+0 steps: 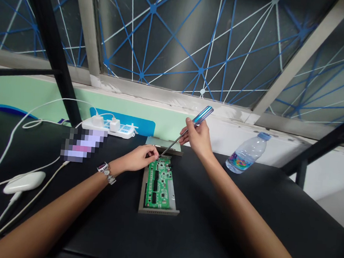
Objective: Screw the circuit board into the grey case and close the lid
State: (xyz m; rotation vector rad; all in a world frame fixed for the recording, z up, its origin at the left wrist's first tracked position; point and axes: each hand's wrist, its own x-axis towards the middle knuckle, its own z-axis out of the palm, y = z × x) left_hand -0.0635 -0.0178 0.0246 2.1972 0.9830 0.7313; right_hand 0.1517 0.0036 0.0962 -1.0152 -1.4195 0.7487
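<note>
A green circuit board (161, 184) lies in an open metal case (142, 201) on the black table. My right hand (198, 136) grips a screwdriver (203, 115) by its shiny blue handle. The shaft slants down to the left, and its tip is at the far end of the board. My left hand (141, 157) is at that same end, thumb and fingers pinched together beside the tip; whatever is between them is too small to make out. Behind the board lies a flat metal cover plate (164, 145), partly hidden by both hands.
A water bottle (247, 153) stands at the back right, near the wall. At the back left are a white power strip (123, 129) with plugs and a blurred-out phone-like item (83, 145). White cables and a white charger-like block (24, 182) spread over the left side.
</note>
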